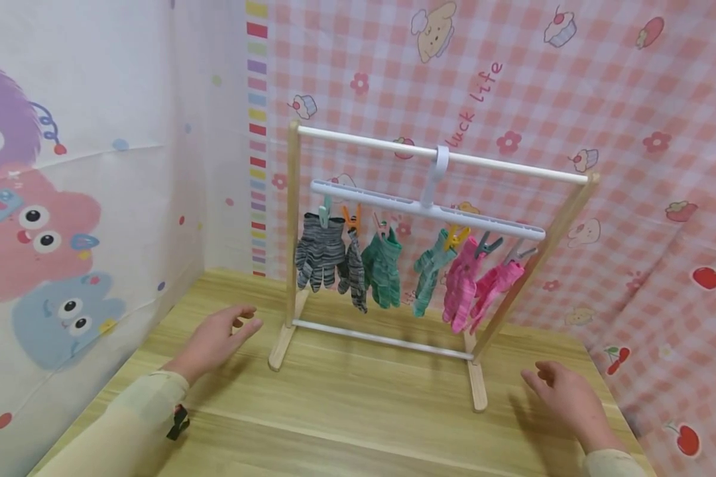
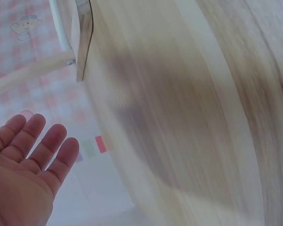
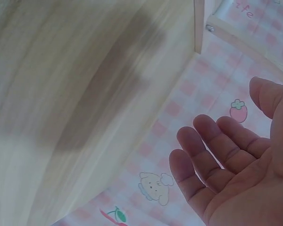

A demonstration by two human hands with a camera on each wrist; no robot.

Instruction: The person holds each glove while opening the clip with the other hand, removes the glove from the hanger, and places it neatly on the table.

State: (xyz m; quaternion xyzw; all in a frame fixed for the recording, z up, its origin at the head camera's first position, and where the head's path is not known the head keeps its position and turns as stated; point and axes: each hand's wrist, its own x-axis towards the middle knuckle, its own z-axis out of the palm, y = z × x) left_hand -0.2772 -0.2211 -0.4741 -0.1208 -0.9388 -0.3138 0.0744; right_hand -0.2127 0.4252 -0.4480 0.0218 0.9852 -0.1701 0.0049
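Note:
My left hand (image 1: pixel 217 338) hovers left of the small drying rack (image 1: pixel 292 225), fingers loosely bent around nothing; its palm (image 2: pixel 19 188) shows bare in the left wrist view. To the right of the rack, my right hand (image 1: pixel 569 401) is likewise relaxed, and its palm (image 3: pixel 254 197) is bare in the right wrist view. A pale hanger (image 1: pixel 382 197) hooks over the rack's white top bar. Clipped along it by coloured pegs (image 1: pixel 456 237) hang grey striped gloves (image 1: pixel 321 248), green gloves (image 1: pixel 384 268) and pink gloves (image 1: pixel 461 285). Neither hand touches the rack.
The rack's wooden feet (image 1: pixel 283 346) stand on a wood-grain table (image 1: pixel 358 411). Behind and to the right hangs a pink checked cloth (image 1: pixel 346 53); a white cloth with cartoon figures (image 1: pixel 143 218) borders the left side.

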